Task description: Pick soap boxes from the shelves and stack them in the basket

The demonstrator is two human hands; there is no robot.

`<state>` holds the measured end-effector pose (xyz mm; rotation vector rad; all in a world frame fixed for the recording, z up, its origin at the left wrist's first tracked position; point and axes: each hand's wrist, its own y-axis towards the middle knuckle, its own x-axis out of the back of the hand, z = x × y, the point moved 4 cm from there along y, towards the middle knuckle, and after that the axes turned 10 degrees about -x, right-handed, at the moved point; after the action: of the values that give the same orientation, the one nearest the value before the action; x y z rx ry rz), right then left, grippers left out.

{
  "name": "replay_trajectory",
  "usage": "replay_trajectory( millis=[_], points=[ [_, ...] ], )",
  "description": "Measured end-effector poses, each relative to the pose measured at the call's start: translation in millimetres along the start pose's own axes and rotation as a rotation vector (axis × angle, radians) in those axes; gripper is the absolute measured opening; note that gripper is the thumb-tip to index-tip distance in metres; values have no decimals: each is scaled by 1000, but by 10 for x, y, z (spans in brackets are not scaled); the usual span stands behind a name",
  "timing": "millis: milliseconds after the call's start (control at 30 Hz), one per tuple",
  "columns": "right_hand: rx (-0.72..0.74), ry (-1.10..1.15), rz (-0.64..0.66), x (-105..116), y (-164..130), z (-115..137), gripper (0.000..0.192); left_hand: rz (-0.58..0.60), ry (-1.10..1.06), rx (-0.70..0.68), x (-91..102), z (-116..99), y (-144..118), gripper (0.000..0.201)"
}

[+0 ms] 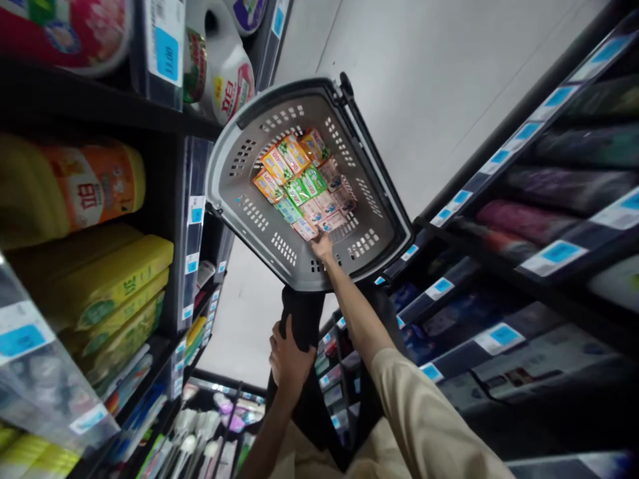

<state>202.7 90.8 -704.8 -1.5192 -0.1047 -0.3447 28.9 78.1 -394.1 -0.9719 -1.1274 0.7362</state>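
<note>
Right hand point(323, 247) fingers touch basket's point(234, 179) soap packs point(304, 183).

A shop aisle, a supermarket by the look of it, is showing here. Dark shelves point(164, 126) are running along the left and right edges of the frame, their fronts carrying rows of blue-and-white price tags point(556, 256). Yellow detergent packs point(120, 279) and bottles are sitting on the left shelves, with brushes hanging at lower left. A grey shopping basket point(234, 193) is filling the centre, holding small colourful boxed goods point(299, 183) over a pale floor point(429, 80).
</note>
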Motion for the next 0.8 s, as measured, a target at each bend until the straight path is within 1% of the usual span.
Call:
replay_trajectory(
  millis=[67, 133, 200, 300, 367, 433, 533, 633, 733, 800],
  points=[
    [-58, 79, -16, -157, 176, 2, 67, -30, 1, 13, -11, 51, 32, 82],
    [-112, 146, -35, -261, 300, 19, 74, -39, -5, 20, -19, 94, 55, 80],
    [-155, 198, -56, -314, 374, 44, 80, -32, -17, 19, -23, 122, 69, 79],
    [-189, 245, -92, -312, 384, 75, 83, -10, -40, 26, -30, 143, 73, 79],
    [-196, 252, -114, -285, 332, 92, 81, -5, -54, 32, -36, 148, 67, 78],
    [-194, 242, -118, -272, 261, 126, 75, -20, -58, 25, -39, 142, 59, 77],
    [-200, 210, -96, -283, 165, 225, 59, -52, -52, 5, -39, 121, 45, 76],
    [-217, 186, -64, -249, 78, 327, 52, -72, -46, -5, -38, 91, 29, 75],
    [-169, 182, -15, -90, -120, 356, 46, -84, -45, 6, -48, 48, 9, 75],
    [-101, 181, 19, 88, -403, 310, 41, -72, -58, 18, -77, 12, -19, 75]
  ],
)
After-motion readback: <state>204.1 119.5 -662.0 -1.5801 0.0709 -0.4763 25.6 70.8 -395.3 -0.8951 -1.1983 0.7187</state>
